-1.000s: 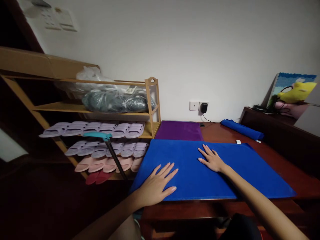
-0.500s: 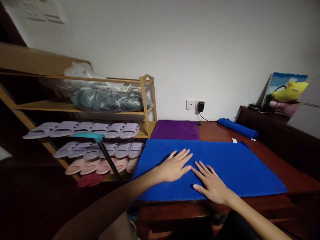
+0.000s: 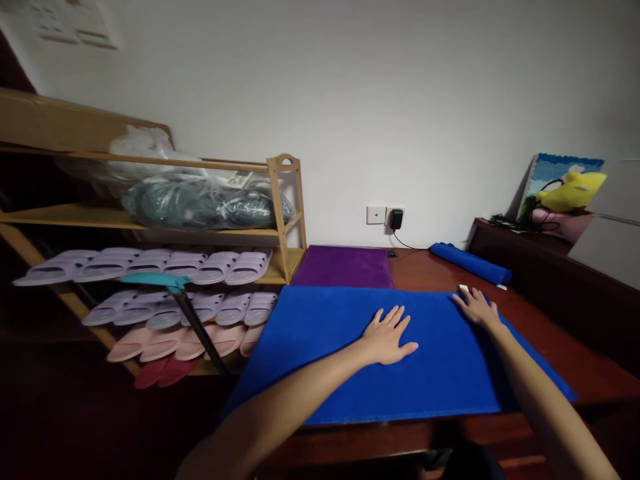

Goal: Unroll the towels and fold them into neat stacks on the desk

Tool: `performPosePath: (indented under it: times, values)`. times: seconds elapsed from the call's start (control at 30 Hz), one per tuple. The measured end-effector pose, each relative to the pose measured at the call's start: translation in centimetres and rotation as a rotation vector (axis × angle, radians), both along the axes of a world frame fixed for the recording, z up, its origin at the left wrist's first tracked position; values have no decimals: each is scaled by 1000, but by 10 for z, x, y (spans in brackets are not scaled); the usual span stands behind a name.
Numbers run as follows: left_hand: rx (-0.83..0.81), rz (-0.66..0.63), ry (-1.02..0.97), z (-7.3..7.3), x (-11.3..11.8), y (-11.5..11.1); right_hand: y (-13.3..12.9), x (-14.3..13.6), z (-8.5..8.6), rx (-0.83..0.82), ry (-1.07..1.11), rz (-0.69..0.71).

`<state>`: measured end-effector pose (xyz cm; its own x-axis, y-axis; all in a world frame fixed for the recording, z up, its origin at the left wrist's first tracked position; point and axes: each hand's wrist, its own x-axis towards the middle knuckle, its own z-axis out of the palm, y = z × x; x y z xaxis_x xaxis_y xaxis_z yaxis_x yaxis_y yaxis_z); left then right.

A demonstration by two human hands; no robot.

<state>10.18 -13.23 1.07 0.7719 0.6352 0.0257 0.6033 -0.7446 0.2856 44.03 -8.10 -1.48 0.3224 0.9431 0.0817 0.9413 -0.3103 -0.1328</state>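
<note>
A blue cloth [image 3: 330, 353] lies spread flat on a reddish-brown wooden table [image 3: 420, 272], its front side along the table edge. My left hand [image 3: 389, 339] rests palm down near the middle of the cloth, fingers spread. Over the cloth's far right corner is my right hand [image 3: 477, 309], fingers apart, with a small white tag [image 3: 463, 288] just beyond its fingertips. Whether the right fingers touch that corner, I cannot tell. Behind the blue cloth lies a folded purple cloth [image 3: 343, 267]. A rolled blue cloth [image 3: 470, 263] sits at the back right of the table.
On the left stands a wooden rack [image 3: 286, 220] with rows of slippers [image 3: 215, 267] and plastic-wrapped bundles [image 3: 200, 200]. A teal-topped black handle [image 3: 193, 320] leans before it. A black adapter [image 3: 396, 219] is plugged into the wall. A yellow plush toy [image 3: 573, 192] sits at right.
My right hand has moved right and away from me to the cloth's far right corner. My left hand has slid right over the cloth, fingers still spread. The view has shifted slightly.
</note>
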Motion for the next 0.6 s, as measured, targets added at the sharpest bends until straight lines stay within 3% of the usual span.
performPosePath:
  times: [0.17, 0.37, 0.5, 0.6]
  values:
    - [-6, -5, -3, -3, -1, 3, 8, 33, -14, -51, 40, -64]
    - [-12, -9, -9, -4, -1, 3, 6, 39, -16, 8, 40, -99]
    - [-16, -7, -3, -2, -2, 2, -5, 15, 3, 237, -63, -100]
    - [-7, 1, -10, -3, -1, 1, -33, -28, 16, 185, -38, 12]
